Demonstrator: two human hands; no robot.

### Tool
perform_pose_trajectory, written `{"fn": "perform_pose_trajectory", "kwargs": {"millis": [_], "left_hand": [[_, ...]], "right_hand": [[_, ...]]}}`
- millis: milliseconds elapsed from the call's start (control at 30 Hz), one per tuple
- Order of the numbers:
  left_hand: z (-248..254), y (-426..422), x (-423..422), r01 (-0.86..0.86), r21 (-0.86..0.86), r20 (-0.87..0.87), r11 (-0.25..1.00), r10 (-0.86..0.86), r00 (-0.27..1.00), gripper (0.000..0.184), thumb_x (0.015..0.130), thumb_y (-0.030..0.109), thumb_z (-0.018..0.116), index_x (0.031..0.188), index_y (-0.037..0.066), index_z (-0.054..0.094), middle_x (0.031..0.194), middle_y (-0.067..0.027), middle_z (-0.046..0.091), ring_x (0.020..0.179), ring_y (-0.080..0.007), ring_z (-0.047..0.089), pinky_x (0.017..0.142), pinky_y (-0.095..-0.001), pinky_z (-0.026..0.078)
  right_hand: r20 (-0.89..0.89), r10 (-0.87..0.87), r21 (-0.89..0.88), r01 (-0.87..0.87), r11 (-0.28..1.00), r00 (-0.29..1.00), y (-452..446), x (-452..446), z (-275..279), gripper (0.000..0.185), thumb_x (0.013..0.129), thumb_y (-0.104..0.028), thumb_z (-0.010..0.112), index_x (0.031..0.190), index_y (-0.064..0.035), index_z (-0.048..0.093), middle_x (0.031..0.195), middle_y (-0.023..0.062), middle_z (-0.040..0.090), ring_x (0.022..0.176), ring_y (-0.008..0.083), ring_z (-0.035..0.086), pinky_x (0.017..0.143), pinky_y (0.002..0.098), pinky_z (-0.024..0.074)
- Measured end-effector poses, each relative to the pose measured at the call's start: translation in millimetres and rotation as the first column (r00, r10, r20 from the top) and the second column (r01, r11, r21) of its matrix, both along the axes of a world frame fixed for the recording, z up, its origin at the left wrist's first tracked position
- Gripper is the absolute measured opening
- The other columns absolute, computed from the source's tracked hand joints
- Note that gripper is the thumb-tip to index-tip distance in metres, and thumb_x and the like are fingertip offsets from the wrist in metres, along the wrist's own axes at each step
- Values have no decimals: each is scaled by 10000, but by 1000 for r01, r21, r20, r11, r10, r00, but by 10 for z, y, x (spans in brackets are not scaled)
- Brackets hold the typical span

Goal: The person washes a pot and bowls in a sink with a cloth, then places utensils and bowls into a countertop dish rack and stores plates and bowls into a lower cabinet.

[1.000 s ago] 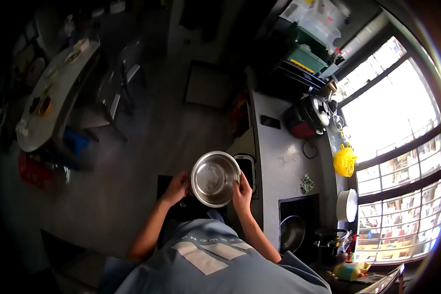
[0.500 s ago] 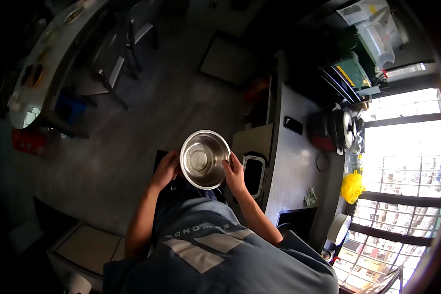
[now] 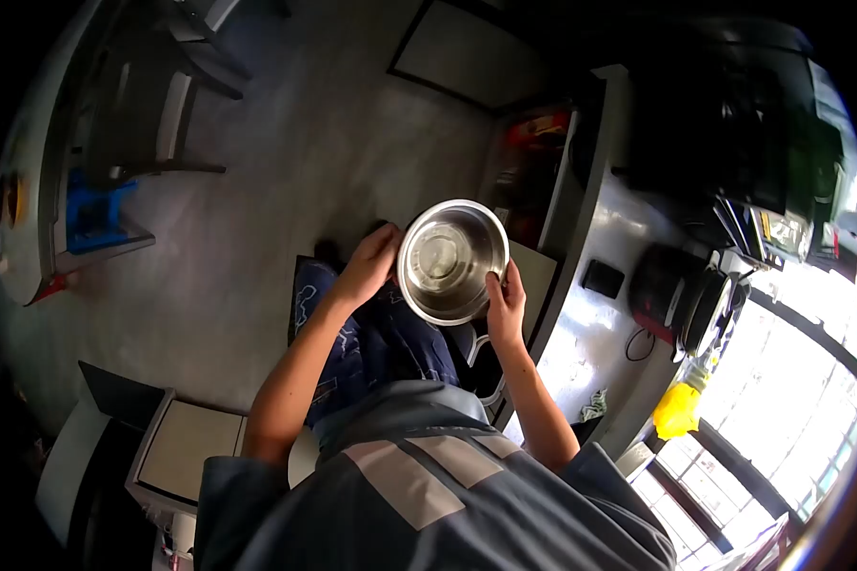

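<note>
A round, shiny metal bowl [image 3: 473,269] is held out in front of my body, its open side facing up toward me. My left hand [image 3: 373,261] is closed at its left rim, the fingers partly hidden behind the wall. On the opposite side my right hand [image 3: 507,301] grips the rim, thumb over the inside and fingers outside. Bright reflections lie on the bowl's bottom; whether it holds any liquid I cannot tell. Below the bowl are my legs in patterned dark blue trousers [image 3: 381,328].
A counter [image 3: 581,333] runs along the right, bearing a dark phone [image 3: 603,279], a pot-like appliance [image 3: 667,295] and a crumpled cloth [image 3: 593,405]. A yellow bag [image 3: 677,410] hangs by the window. Chairs [image 3: 176,114], a blue stool [image 3: 95,214] and a table edge stand left.
The view has turned and shifted, and the bowl with both hands now appears higher and further right. More of my legs shows beneath it. Both hands keep their hold.
</note>
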State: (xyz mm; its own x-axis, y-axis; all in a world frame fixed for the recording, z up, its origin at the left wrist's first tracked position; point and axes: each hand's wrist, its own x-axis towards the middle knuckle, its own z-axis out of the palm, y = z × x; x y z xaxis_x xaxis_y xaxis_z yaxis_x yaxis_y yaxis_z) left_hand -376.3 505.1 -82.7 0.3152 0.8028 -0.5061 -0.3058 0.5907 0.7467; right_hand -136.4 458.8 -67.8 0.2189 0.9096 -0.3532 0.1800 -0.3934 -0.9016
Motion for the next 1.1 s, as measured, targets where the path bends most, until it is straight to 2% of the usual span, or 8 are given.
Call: {"fn": "perform_pose_trajectory", "kwargs": {"millis": [167,367,433,600,833,867,1000,1100], "left_hand": [[-519,429,231,55,86,86,995,-63,994,144,982,109,486,850,52,499,694,11,533,585,-40,504,524,-218,424],[-854,932,373,195,-5,-28,981,-195,980,142,846,32,576,760,45,464,627,21,473,574,-40,441,498,-231,333],[-999,1068,398,223,-14,-79,975,-224,971,154,844,24,584,752,42,462,623,22,465,576,-42,427,502,-237,333],[-1373,1480,424,229,-134,-33,964,-235,971,182,848,17,604,741,37,458,614,17,435,582,-46,391,512,-250,329],[-1634,1544,676,252,-102,-152,962,-266,952,131,804,67,658,806,37,531,611,-22,546,540,-71,497,495,-254,373],[-1637,1525,690,333,49,-319,942,-302,899,145,782,96,678,840,40,556,610,-57,570,502,-108,517,488,-271,401],[-1679,1776,840,372,524,-435,766,-135,890,159,769,71,680,775,68,521,602,-72,560,500,-215,574,485,-343,437],[-1665,1780,1019,347,552,-432,758,-95,897,172,738,30,686,772,62,521,605,-73,562,499,-208,573,493,-336,435]], "right_hand": [[-38,-117,-97,113,989,992,246,166,-270,403,934,-83,551,1318,20,485,1101,39,606,968,96,542,857,230,416],[-113,-362,-225,331,916,925,530,199,-573,404,964,-88,511,1344,25,435,1188,74,570,1064,126,518,946,246,390],[-24,-328,-204,316,926,945,606,239,-760,390,974,-100,504,1341,16,440,1156,59,581,1034,107,523,926,237,395],[-120,-348,-311,297,903,930,905,236,-1080,376,999,-116,471,1362,-32,426,1230,53,569,1128,123,522,963,273,404],[-139,-375,-375,301,877,917,1048,580,-1304,461,970,-110,497,1407,-35,371,1289,85,527,1195,177,493,1022,328,396],[-163,-444,-405,351,844,881,1063,637,-1270,470,972,-98,486,1417,-19,359,1306,92,520,1194,175,491,1029,324,380],[-279,-552,-445,404,799,786,1334,773,-1086,448,968,-76,477,1401,-30,372,1264,118,540,1129,210,553,957,354,465],[-280,-545,-417,411,811,791,1290,1006,-989,463,962,-71,479,1406,-33,357,1252,127,547,1131,224,564,963,367,479]]}}
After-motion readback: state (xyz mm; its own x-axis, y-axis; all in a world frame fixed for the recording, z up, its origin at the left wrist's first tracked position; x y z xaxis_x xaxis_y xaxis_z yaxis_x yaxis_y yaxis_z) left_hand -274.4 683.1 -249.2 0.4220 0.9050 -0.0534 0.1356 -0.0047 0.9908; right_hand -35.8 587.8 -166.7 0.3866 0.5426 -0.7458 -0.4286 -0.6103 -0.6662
